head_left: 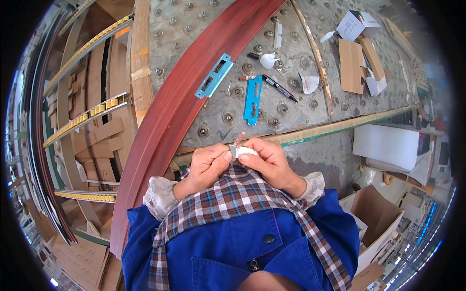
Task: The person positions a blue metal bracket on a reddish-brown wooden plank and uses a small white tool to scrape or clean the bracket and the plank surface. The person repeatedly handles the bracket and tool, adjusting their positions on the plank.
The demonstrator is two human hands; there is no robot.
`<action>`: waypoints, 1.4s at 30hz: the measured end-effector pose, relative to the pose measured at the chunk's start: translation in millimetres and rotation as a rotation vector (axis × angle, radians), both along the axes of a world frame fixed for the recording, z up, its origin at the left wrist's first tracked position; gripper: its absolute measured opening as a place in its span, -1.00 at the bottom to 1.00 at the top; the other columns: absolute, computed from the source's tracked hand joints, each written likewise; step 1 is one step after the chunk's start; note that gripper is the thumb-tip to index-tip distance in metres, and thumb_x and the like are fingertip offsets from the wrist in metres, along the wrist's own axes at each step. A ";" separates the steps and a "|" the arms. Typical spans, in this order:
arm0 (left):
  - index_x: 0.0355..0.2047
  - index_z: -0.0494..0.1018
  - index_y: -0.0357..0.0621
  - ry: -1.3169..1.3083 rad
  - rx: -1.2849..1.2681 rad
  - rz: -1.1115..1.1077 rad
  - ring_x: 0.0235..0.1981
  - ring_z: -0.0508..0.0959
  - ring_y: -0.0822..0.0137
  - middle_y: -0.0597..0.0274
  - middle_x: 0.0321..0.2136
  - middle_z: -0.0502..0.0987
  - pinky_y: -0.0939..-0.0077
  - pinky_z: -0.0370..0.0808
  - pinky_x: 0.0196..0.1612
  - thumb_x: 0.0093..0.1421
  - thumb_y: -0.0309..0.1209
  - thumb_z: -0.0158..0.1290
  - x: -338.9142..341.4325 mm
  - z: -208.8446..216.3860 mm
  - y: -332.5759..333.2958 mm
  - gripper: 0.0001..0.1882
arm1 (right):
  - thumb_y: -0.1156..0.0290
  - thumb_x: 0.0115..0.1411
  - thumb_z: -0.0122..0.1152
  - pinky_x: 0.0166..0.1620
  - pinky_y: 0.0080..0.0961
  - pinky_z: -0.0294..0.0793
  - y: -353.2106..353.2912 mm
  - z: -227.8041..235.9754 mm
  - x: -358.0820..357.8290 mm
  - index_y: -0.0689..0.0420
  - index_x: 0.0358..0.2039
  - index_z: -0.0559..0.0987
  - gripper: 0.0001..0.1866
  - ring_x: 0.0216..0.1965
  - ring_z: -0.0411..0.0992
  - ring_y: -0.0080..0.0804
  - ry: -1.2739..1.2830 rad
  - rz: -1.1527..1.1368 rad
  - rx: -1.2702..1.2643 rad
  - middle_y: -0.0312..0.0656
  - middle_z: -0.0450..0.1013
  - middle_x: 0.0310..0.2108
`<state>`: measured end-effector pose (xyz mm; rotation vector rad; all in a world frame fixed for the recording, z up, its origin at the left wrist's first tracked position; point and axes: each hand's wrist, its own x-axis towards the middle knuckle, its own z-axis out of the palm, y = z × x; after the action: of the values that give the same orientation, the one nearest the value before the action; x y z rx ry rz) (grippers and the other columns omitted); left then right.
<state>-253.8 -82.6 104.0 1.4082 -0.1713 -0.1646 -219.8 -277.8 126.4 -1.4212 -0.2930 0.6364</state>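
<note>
In front of my checked apron, my two hands meet near the table's front edge. My left hand [208,166] is closed, thumb and fingers pinching a small grey flat piece [233,151]. My right hand [272,164] is closed round a small rounded white piece [246,151] that touches the grey one. A thin reddish-brown strip [240,137] sticks up between the fingertips; which hand grips it I cannot tell. Beyond lie a blue slotted plate [252,101] and a black marker [280,88]. A second blue plate [213,76] with two openings rests on a long red-brown wooden profile [170,92].
Ball rollers stud the grey table [194,121]. Farther back are a white round-bodied bottle [267,60], a thin wooden strip [315,53], cardboard [350,66] and a white box [358,25]. A rack with yellow rollers [92,115] stands left; an open carton [376,218] sits lower right.
</note>
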 end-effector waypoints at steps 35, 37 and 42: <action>-0.40 0.49 -0.36 -0.386 0.345 0.086 -0.61 0.50 0.22 0.12 -0.60 0.48 0.39 0.44 -0.52 0.16 -0.62 0.06 5.8 4.4 -5.4 -0.97 | 0.25 0.37 -0.07 -0.68 -0.72 -0.18 -4.6 -10.8 9.6 0.11 -0.37 0.40 -0.77 -0.72 -0.06 -0.79 0.740 0.075 0.467 -0.54 0.07 -0.66; -0.42 0.49 -0.36 -0.334 0.298 0.036 -0.61 0.49 0.27 0.13 -0.59 0.48 0.44 0.43 -0.51 0.21 -0.57 0.04 2.1 1.2 -4.0 -0.91 | 0.19 0.39 -0.17 -0.70 -0.73 -0.17 -15.7 -19.0 27.7 0.07 -0.44 0.33 -0.70 -0.75 -0.08 -0.76 0.978 -0.080 0.811 -0.53 0.02 -0.70; -0.44 0.47 -0.35 0.093 0.191 0.058 -0.69 0.31 0.65 0.38 -0.68 0.36 0.66 0.21 -0.64 0.31 -0.52 -0.08 3.7 2.7 -5.5 -0.79 | 0.14 0.42 -0.22 -0.68 -0.72 -0.17 -4.2 0.2 11.3 0.09 -0.42 0.32 -0.66 -0.73 -0.08 -0.78 0.496 0.110 0.353 -0.53 0.03 -0.69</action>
<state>-250.1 -88.1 106.6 1.5902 -0.0384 -0.2019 -208.5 -282.0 126.5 -0.8790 -0.0818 0.9525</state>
